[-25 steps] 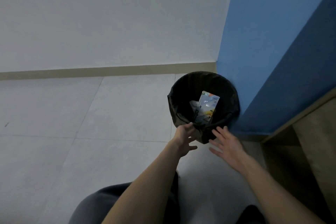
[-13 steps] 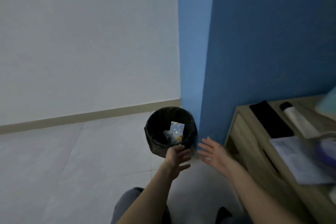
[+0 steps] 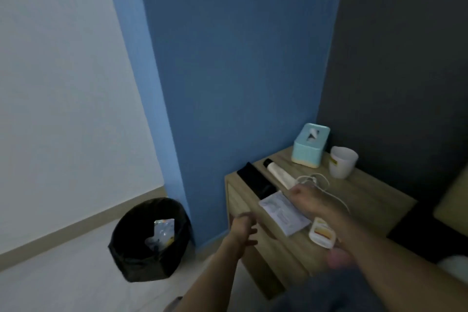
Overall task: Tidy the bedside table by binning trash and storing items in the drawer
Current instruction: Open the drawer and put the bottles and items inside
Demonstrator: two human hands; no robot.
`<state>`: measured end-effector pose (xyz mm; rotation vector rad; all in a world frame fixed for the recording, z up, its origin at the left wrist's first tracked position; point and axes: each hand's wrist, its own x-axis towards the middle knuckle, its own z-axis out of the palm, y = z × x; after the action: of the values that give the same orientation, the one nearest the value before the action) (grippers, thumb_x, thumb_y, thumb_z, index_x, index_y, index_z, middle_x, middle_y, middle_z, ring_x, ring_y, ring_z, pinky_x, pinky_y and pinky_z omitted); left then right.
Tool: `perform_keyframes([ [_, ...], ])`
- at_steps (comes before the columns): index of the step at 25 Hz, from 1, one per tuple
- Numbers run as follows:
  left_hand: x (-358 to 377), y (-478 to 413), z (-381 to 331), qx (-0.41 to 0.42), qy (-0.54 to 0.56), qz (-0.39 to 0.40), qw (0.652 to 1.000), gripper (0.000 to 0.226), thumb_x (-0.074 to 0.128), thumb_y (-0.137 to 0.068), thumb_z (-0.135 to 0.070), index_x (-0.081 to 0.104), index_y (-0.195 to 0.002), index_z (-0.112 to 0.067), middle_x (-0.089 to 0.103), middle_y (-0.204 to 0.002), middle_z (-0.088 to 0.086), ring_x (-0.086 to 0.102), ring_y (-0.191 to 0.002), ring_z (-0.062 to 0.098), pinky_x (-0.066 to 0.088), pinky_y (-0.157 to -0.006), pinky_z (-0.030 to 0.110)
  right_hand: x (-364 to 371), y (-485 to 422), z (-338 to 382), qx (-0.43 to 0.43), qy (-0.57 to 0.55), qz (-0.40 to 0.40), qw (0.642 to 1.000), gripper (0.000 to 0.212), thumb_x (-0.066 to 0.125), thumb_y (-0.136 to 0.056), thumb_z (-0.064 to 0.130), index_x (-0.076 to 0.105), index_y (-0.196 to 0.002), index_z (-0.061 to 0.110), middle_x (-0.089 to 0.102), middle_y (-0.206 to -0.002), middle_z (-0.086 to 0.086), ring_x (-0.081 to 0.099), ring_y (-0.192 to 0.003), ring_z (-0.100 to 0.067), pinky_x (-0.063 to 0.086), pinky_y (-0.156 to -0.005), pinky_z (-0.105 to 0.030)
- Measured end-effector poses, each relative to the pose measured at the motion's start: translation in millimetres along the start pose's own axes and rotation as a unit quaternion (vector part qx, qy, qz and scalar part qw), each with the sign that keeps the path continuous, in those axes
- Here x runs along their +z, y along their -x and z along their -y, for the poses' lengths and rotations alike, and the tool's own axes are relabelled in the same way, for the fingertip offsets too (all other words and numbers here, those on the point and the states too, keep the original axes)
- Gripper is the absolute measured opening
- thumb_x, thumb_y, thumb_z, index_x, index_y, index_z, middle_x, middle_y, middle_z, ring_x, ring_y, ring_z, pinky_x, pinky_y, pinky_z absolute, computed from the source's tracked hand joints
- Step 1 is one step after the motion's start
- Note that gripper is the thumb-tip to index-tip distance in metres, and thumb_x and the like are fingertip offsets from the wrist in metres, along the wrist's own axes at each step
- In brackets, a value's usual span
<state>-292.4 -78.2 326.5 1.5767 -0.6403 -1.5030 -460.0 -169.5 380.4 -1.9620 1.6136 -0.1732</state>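
Observation:
The wooden bedside table (image 3: 367,200) stands at the right against the blue wall. On it lie a black flat object (image 3: 255,183), a white tube with a black cap (image 3: 278,175), a white cable (image 3: 319,182), a sheet of paper (image 3: 283,214) and a small white-and-yellow packet (image 3: 321,233). My right hand (image 3: 307,197) hovers over the paper and cable, holding nothing. My left hand (image 3: 244,229) hangs in front of the table's left side, fingers loosely curled and empty. The black bin (image 3: 126,256) on the floor at the left holds a shiny wrapper (image 3: 162,234).
A teal tissue box (image 3: 310,145) and a white cup (image 3: 342,162) stand at the back of the table. A dark headboard and bed edge lie at the far right. Pale floor tiles surround the bin.
My view has swung right from the bin to the table. Both hands have moved away from the bin; the right one now hovers over the tabletop.

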Motion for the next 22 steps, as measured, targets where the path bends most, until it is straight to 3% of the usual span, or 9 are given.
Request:
perform_keyframes([
  [3, 46, -15, 12, -0.034, -0.001, -0.025, 0.999, 0.04, 0.04, -0.097, -0.018, 0.037, -0.135, -0.01, 0.045, -0.124, 0.011, 0.045, -0.111, 0.029, 0.041, -0.092, 0.041, -60, 11, -38, 0.042, 0.139, 0.071, 0.987, 0.038, 0.056, -0.086, 0.032, 0.053, -0.119, 0.014, 0.057, -0.121, -0.002, 0.056, -0.106, -0.02, 0.047, -0.085, -0.03],
  [6, 66, -24, 36, -0.068, 0.014, -0.057, 0.996, 0.044, 0.038, -0.097, -0.018, 0.031, -0.14, -0.007, 0.039, -0.139, 0.016, 0.043, -0.12, 0.032, 0.04, -0.096, 0.043, -45, 21, -71, 0.017, 0.14, 0.025, 0.99, 0.043, 0.055, -0.085, 0.038, 0.053, -0.122, 0.016, 0.057, -0.127, -0.007, 0.055, -0.11, -0.021, 0.045, -0.095, -0.037],
  [7, 69, -24, 44, -0.078, 0.01, -0.046, 0.996, 0.045, 0.039, -0.097, -0.019, 0.031, -0.14, -0.009, 0.039, -0.14, 0.016, 0.043, -0.119, 0.032, 0.041, -0.096, 0.044, -24, 29, -81, 0.009, 0.128, 0.009, 0.992, 0.05, 0.055, -0.085, 0.038, 0.045, -0.13, 0.017, 0.049, -0.136, -0.007, 0.049, -0.119, -0.022, 0.042, -0.099, -0.04],
  [9, 72, -24, 59, -0.077, 0.0, -0.017, 0.997, 0.048, 0.043, -0.096, -0.016, 0.031, -0.142, -0.014, 0.039, -0.142, 0.018, 0.045, -0.116, 0.031, 0.043, -0.097, 0.047, 22, 44, -99, 0.011, 0.112, 0.003, 0.994, 0.067, 0.052, -0.088, 0.039, 0.02, -0.145, 0.026, 0.017, -0.155, -0.006, 0.021, -0.14, -0.026, 0.028, -0.111, -0.045],
  [11, 72, -25, 69, -0.073, 0.011, 0.003, 0.997, 0.058, 0.053, -0.091, -0.011, 0.03, -0.143, -0.021, 0.04, -0.141, 0.019, 0.045, -0.115, 0.033, 0.044, -0.097, 0.049, 53, 56, -109, 0.005, 0.145, 0.006, 0.989, 0.069, 0.044, -0.091, 0.043, 0.004, -0.147, 0.034, -0.009, -0.158, -0.003, -0.004, -0.145, -0.029, 0.015, -0.116, -0.048],
  [16, 81, -41, 72, -0.084, 0.046, -0.005, 0.995, 0.068, 0.059, -0.089, -0.031, 0.02, -0.145, -0.031, 0.04, -0.141, 0.014, 0.046, -0.122, 0.035, 0.041, -0.1, 0.051, 81, 51, -128, 0.004, 0.201, -0.051, 0.978, 0.085, 0.028, -0.08, 0.072, -0.011, -0.145, 0.035, -0.035, -0.148, -0.003, -0.017, -0.142, -0.032, 0.011, -0.114, -0.055],
  [18, 85, -51, 71, -0.085, 0.066, -0.036, 0.994, 0.054, 0.049, -0.093, -0.034, 0.027, -0.143, -0.029, 0.046, -0.135, 0.012, 0.049, -0.118, 0.033, 0.041, -0.1, 0.052, 85, 46, -129, -0.005, 0.218, -0.089, 0.972, 0.087, 0.021, -0.076, 0.077, -0.005, -0.146, 0.033, -0.023, -0.154, -0.007, -0.005, -0.144, -0.036, 0.017, -0.109, -0.059],
  [20, 84, -53, 67, -0.102, 0.099, -0.07, 0.987, 0.037, 0.04, -0.096, -0.029, 0.042, -0.131, -0.019, 0.051, -0.129, 0.012, 0.051, -0.115, 0.033, 0.042, -0.098, 0.052, 84, 43, -124, 0.0, 0.199, -0.112, 0.973, 0.084, 0.007, -0.076, 0.077, 0.025, -0.141, 0.028, 0.022, -0.154, -0.014, 0.029, -0.136, -0.042, 0.037, -0.094, -0.065],
  [22, 82, -61, 68, -0.114, 0.102, -0.102, 0.983, 0.026, 0.034, -0.096, -0.021, 0.047, -0.118, -0.014, 0.053, -0.127, 0.012, 0.052, -0.114, 0.032, 0.043, -0.093, 0.052, 85, 38, -124, 0.014, 0.18, -0.105, 0.978, 0.085, 0.0, -0.077, 0.076, 0.043, -0.131, 0.025, 0.044, -0.143, -0.016, 0.046, -0.124, -0.045, 0.044, -0.081, -0.066],
])
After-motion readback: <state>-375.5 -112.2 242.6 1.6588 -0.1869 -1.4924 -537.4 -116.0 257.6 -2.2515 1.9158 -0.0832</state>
